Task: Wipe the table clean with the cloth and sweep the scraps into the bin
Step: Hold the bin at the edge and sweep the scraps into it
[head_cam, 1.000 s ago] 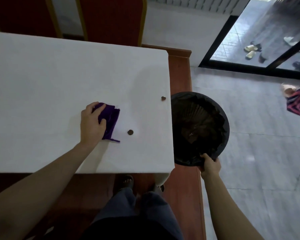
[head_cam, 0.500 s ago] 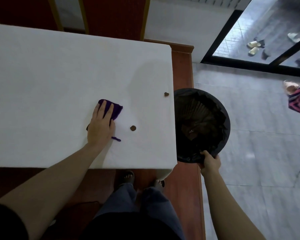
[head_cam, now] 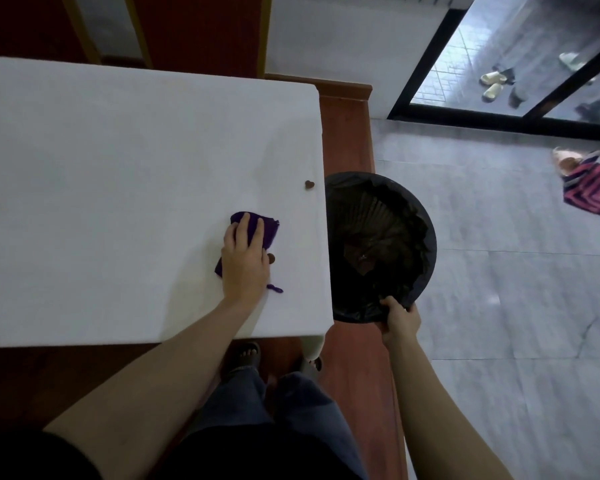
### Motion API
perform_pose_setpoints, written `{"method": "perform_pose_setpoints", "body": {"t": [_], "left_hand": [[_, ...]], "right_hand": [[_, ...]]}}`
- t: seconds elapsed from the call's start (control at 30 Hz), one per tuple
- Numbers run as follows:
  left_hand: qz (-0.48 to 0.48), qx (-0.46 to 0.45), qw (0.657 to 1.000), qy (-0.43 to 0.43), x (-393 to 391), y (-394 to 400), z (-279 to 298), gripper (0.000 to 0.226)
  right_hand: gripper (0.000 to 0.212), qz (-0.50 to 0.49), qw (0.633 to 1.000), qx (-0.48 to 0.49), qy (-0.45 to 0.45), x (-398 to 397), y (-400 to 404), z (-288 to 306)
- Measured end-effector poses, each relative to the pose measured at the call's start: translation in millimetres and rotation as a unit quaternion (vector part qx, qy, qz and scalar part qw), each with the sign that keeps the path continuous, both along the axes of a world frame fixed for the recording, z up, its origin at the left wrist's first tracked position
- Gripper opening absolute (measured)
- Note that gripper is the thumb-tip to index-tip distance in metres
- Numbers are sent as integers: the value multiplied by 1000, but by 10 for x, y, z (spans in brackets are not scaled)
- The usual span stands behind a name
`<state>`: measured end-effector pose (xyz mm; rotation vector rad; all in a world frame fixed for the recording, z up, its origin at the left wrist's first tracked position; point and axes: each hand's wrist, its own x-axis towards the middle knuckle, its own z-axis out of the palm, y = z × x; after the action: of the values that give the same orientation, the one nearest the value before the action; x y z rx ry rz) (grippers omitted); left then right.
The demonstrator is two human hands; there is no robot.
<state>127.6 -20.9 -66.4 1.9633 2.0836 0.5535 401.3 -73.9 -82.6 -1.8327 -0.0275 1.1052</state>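
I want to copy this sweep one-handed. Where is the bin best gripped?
Grip the bin at its near rim, from the person's side, as the right hand does: the liner-wrapped lip is thin enough to pinch, and the mouth stays open beside the table edge.

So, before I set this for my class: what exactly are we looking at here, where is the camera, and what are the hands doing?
There is no machine. A person wears a camera on the head, looking down at their own arms. The left hand presses a purple cloth flat on the white table. One brown scrap lies against that hand; another scrap sits near the table's edge. The right hand grips the rim of a black bin held beside that edge.
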Motion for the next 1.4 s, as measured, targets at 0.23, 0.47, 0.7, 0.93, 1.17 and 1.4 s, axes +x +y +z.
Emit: {"method": "perform_pose_setpoints", "body": {"t": [0.23,0.47,0.7,0.93,1.17,1.4], "left_hand": [[-88,-9,996,15,622,126,31,57],[-132,-14,991,-31,1228,221,64,58],[-177,11,981,-84,1309,398,107,56],[-126,116,980,-103,547,1087,235,53],[-62,66,994,-61,15,1703,153,52],[-47,37,997,-56,189,1828,21,51]], "right_hand": [[36,16,1000,-14,-5,124,-3,-57],[53,29,1000,-9,-4,226,-12,-119],[54,28,999,-9,20,279,-9,-98],[48,35,999,-17,13,363,30,-157],[49,38,999,-27,3,410,141,-267],[47,26,999,-24,2,342,423,-243]]}}
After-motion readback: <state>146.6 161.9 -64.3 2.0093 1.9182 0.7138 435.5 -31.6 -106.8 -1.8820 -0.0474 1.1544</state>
